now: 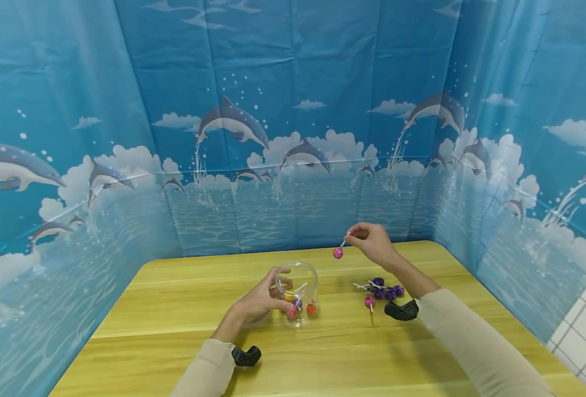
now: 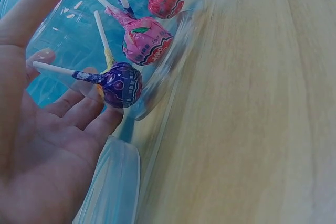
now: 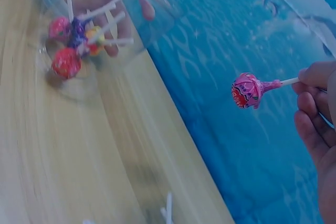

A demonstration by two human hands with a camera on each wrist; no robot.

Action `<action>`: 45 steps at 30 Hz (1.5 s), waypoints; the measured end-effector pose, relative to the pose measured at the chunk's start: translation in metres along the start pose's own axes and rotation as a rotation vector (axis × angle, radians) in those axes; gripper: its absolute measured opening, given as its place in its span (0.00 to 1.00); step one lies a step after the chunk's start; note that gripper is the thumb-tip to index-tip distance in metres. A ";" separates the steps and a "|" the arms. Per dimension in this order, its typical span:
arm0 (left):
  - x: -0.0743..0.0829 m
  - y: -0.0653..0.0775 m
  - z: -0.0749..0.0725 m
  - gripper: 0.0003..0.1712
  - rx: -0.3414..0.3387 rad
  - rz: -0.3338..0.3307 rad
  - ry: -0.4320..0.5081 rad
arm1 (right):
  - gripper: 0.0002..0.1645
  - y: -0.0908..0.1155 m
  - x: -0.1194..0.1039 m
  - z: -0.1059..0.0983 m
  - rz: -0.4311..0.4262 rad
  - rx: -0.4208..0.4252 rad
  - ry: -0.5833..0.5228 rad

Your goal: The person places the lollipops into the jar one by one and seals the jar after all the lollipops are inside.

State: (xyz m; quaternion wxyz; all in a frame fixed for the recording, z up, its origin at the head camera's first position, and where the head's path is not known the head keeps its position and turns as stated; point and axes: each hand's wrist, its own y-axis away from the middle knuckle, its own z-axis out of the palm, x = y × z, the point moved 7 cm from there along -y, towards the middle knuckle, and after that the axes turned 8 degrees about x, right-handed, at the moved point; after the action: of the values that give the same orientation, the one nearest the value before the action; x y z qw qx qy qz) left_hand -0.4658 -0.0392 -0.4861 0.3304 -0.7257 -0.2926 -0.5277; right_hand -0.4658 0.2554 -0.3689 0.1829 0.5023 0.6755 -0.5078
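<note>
My left hand (image 1: 257, 302) holds a clear plastic jar (image 1: 315, 288) around its side, thumb toward me. Inside the jar lie several wrapped lollipops: a red one (image 3: 66, 63), a pink one (image 2: 147, 41), a purple one (image 2: 122, 85) and a yellow one (image 3: 95, 41). To the right and higher up, my right hand (image 1: 374, 246) pinches a pink lollipop (image 1: 338, 253) by its white stick, candy end hanging down. This lollipop is in the air, apart from the jar. In the right wrist view, thumb and fingertips meet on the stick.
Several purple lollipops (image 1: 390, 294) lie in a cluster on the wooden table (image 1: 174, 309) below my right hand, with a pink lollipop (image 1: 369, 301) beside them. A clear round lid (image 2: 122, 177) is by the jar, under my left hand. A dolphin-print curtain (image 1: 253, 209) stands behind the table.
</note>
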 end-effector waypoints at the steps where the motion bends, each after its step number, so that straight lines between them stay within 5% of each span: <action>1: 0.000 0.000 0.001 0.47 -0.001 0.000 0.002 | 0.10 0.000 -0.003 0.002 -0.009 -0.001 -0.002; 19: -0.001 0.006 0.006 0.49 0.017 0.023 -0.019 | 0.06 0.012 -0.055 0.037 -0.117 -0.090 -0.098; 45: 0.003 0.010 0.014 0.50 0.018 0.009 0.004 | 0.05 0.025 -0.063 0.087 -0.222 -0.239 -0.042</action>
State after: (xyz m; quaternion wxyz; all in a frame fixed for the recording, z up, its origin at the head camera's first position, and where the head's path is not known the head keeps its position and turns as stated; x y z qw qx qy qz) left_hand -0.4488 -0.0339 -0.4877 0.3398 -0.7230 -0.2932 -0.5252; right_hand -0.4400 0.1481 -0.3695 0.1981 0.3888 0.7784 -0.4513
